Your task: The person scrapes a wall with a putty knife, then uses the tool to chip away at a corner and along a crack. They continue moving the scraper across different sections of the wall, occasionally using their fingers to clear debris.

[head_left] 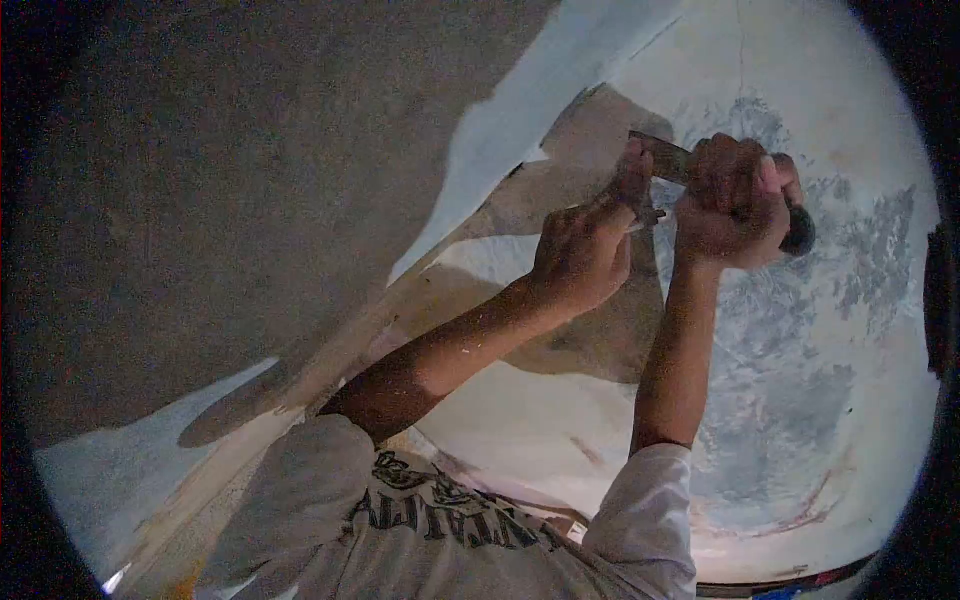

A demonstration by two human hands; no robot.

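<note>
My right hand (735, 205) is wrapped round the handle of a tool (665, 158), whose dark rounded end shows past the palm at the right. The tool's flat bar reaches left from the fist toward my left hand (595, 235). The fingers of my left hand are closed near the bar's far end, beside a small metal piece (654, 217) at the fingertips; what exactly they grip is too small to tell. Both hands are over a pale curved panel (520, 400) with grey, sanded-looking patches.
The panel's edge runs diagonally from upper centre to lower left, with a dark grey floor (220, 200) beyond it. Shadows of the arms fall on the panel. A dark object (938, 300) stands at the right edge, and a dark strip lies at the lower right.
</note>
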